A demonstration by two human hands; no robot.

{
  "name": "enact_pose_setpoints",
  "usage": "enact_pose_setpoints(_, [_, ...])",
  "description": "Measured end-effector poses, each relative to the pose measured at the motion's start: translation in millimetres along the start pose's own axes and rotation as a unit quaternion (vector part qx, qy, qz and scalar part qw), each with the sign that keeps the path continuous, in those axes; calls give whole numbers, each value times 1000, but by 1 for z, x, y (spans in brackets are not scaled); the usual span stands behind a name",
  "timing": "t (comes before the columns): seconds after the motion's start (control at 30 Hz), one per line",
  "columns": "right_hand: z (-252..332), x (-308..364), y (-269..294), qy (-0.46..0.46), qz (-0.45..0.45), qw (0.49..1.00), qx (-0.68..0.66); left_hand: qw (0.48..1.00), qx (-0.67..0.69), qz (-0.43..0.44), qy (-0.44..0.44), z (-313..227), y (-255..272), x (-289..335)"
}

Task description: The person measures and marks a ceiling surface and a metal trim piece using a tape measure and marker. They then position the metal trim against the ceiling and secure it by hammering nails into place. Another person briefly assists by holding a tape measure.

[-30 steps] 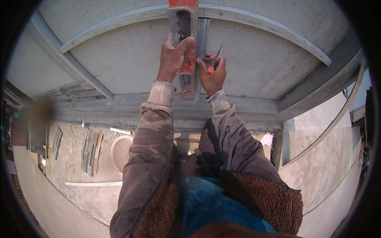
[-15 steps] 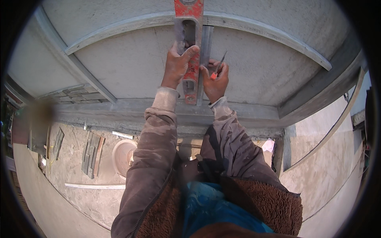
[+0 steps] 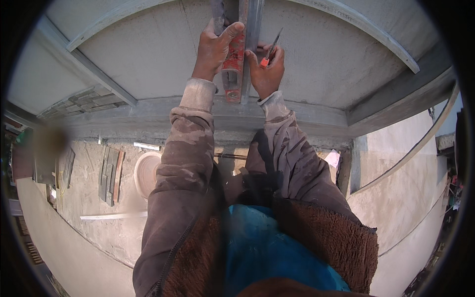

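A worn red spirit level (image 3: 232,63) stands upright against the grey wall, its upper end outside the picture. My left hand (image 3: 209,55) is closed around its side, thumb over the front, some fingers hidden at the level's opening. Alongside the level on the right runs a grey straight metal bar (image 3: 254,24). My right hand (image 3: 267,76) holds a thin, dark, pointed tool with an orange-red handle (image 3: 264,62); its tip points up. That hand's thumb rests at the bar's right edge. The lower ends of the level and bar reach the ledge (image 3: 297,116).
Long pale strips (image 3: 363,28) cross the wall above. On the floor at left lie a round basin (image 3: 144,173), dark stone-like strips (image 3: 109,174) and a white strip (image 3: 113,217). A curved edge (image 3: 413,154) runs along the right.
The view has tilted down, so the wall, level and both hands sit higher in the picture. Both grips look the same, and the level still stands beside the metal bar.
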State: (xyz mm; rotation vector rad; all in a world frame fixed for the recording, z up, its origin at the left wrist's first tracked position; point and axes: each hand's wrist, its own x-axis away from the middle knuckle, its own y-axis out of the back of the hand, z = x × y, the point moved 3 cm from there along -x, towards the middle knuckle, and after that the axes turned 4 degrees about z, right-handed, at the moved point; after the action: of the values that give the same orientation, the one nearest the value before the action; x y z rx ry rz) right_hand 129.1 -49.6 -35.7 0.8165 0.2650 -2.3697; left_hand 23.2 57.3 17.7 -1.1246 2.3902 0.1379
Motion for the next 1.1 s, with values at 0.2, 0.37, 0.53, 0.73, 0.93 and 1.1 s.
enact_pose_setpoints(0.2, [-8, 3, 3, -10, 5, 997, 74, 998, 8, -42, 45, 10, -1, -2])
enact_pose_setpoints(0.37, [-3, 2, 5, -19, -10, 997, 71, 998, 34, -35, 47, 10, -6, 0])
enact_pose_setpoints(0.53, [-3, 0, -2, 19, -10, 1000, 21, 996, -54, -71, -27, 12, 2, 3])
enact_pose_setpoints(0.73, [-16, 7, 1, -7, 2, 999, 49, 973, -163, -130, -98, 12, -14, 16])
enact_pose_setpoints(0.93, [-78, 44, 2, -53, 32, 992, 111, 947, -266, -144, -112, 39, -11, 22])
enact_pose_setpoints(1.1, [-116, 72, 9, -95, 61, 984, 138, 904, -326, -219, -170, 48, -27, 27])
